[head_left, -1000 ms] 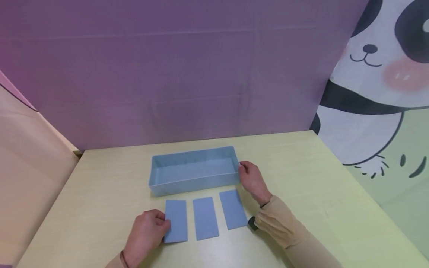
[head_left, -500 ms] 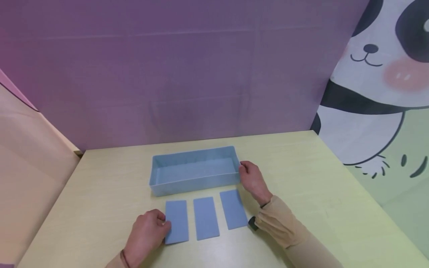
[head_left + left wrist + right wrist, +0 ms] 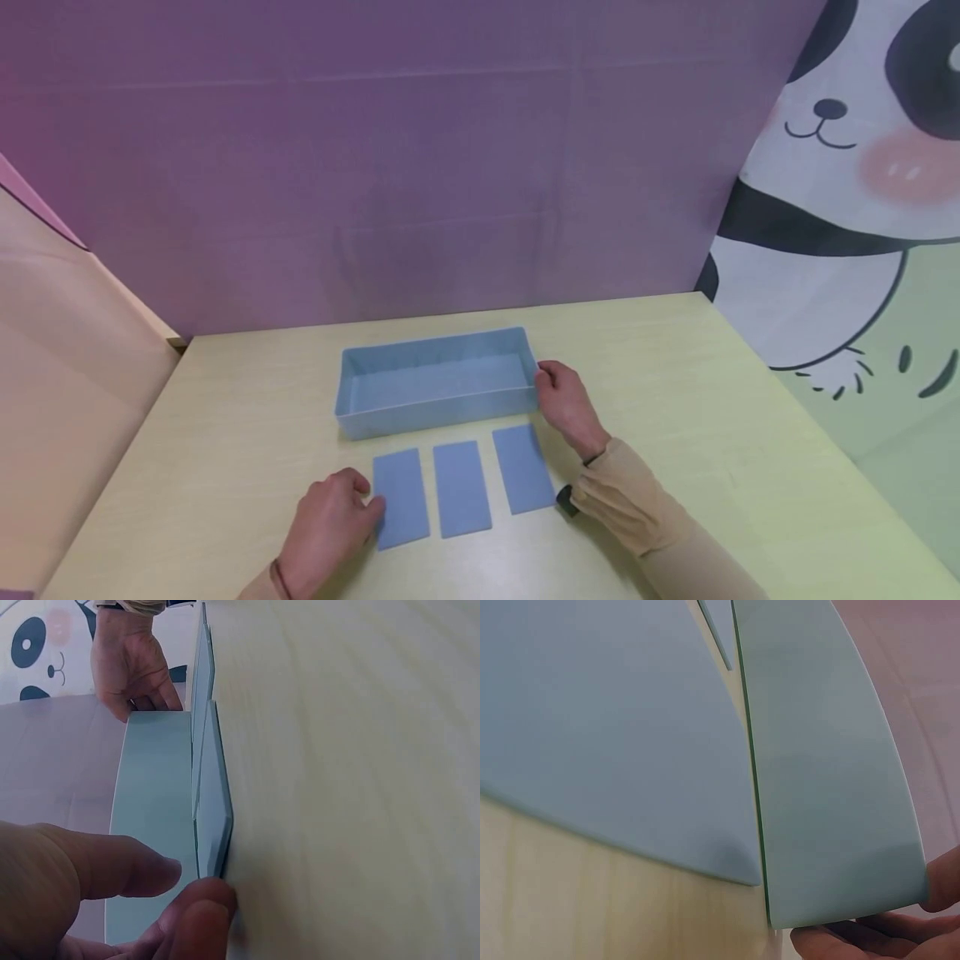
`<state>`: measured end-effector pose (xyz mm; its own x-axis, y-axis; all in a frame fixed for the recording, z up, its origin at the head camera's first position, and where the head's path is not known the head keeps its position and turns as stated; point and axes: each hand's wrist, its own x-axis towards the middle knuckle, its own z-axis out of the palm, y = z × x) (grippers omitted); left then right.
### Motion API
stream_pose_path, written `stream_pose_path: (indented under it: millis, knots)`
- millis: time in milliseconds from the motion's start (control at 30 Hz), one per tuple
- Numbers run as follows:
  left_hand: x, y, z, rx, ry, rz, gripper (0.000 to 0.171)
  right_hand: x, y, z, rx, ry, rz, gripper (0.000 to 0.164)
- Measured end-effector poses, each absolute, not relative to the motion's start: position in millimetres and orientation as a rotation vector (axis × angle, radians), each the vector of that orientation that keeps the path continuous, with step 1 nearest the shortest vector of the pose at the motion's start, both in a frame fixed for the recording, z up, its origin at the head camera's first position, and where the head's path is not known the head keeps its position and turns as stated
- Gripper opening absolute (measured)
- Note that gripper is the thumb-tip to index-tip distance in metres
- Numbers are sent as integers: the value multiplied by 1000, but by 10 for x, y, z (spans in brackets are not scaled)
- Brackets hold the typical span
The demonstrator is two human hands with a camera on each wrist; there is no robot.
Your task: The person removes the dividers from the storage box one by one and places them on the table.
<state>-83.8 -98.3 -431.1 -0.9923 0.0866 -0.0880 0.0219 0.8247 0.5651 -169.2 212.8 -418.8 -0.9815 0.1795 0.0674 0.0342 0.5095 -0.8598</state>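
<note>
A long, shallow light-blue open box (image 3: 438, 412) lies on the table. My right hand (image 3: 567, 406) grips its right end, with the thumb near the rim and the other fingers by the lower corner in the right wrist view. Three flat blue rectangular panels lie in a row before the box: a left panel (image 3: 402, 500), a middle panel (image 3: 461, 489) and a right panel (image 3: 522, 469). My left hand (image 3: 330, 521) touches the left panel's outer long edge with its thumb. In the left wrist view a fingertip (image 3: 210, 892) meets that panel's near end, without a pinch.
The pale wooden table (image 3: 712, 467) extends to both sides of the box. A purple cloth backdrop (image 3: 420, 183) stands behind it. Printed panda fabric (image 3: 810, 300) hangs on the right, and beige fabric (image 3: 67, 375) on the left.
The left panel has turned a little, its near end shifting right, so it now slants much like the middle one. My left hand has moved slightly with it. The right hand and box stay put.
</note>
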Motion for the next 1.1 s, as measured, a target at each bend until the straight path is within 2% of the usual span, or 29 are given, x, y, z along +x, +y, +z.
stream_pose_path:
  millis: [467, 1100]
  knots:
    - [-863, -955, -4279, 6, 2809, 872, 21, -1685, 2125, -4175, -191, -2590, 1491, 36]
    - [-853, -967, -4242, 26, 2837, 898, 20, -1691, 2123, -4181, -182, -2582, 1499, 36]
